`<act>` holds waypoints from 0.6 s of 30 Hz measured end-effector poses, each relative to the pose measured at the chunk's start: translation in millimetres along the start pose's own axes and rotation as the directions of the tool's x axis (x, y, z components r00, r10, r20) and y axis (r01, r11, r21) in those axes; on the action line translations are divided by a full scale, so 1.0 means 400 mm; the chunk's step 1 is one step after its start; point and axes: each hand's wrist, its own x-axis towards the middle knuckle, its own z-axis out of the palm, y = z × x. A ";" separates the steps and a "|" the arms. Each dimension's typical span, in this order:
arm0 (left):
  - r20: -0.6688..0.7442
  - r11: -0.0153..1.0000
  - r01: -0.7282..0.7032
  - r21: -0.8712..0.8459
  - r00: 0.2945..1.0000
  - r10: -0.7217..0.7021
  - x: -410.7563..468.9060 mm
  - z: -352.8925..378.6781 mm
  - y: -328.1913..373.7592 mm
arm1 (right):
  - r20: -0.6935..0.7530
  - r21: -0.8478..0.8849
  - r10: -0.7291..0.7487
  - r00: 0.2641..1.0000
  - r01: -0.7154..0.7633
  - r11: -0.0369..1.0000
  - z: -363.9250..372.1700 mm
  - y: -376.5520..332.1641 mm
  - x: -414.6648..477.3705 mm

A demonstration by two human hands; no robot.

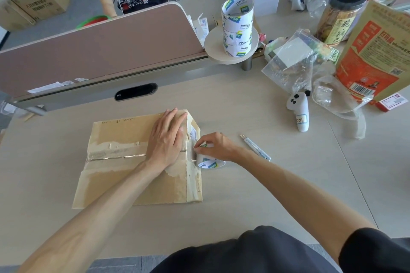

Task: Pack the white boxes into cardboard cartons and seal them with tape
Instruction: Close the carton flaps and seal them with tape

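Dark clothes filled the bottom of the view, at 6 o'clock. Two bare arms reached up from there over the table.

The carton lay flat on the table, a little left of the middle. Its top flaps were closed. A strip of clear tape ran along the seam from 9 o'clock toward 3 o'clock.

The left hand lay flat on top of the carton, near its right end. Its fingers were straight and pressed down on the cardboard.

The right hand was at 3 o'clock from the carton, just beside its right wall. Its thumb and fingers pinched a tape roll, which sat right against that wall.

A small pen-like tool lay on the table at 3 o'clock from the right hand. A white controller lay at 2 o'clock. A stack of tape rolls stood on a round stand at 12 o'clock. An orange bag and a jar stood far off at 2 o'clock. A brown divider stood at 11 o'clock.
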 end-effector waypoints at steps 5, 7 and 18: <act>0.020 1.000 0.009 0.013 1.000 -0.010 0.000 -0.006 0.004 | 0.019 -0.032 0.002 1.000 -0.001 0.999 -0.007 -0.010 -0.005; 0.092 0.999 0.043 -0.002 0.995 -0.043 0.001 -0.017 0.009 | 0.004 -0.225 -0.007 1.000 0.008 0.974 -0.024 0.004 -0.023; 0.536 0.971 0.163 0.176 0.811 -0.233 0.035 -0.046 0.072 | -0.187 -0.077 0.089 0.978 -0.105 0.991 -0.077 0.090 -0.073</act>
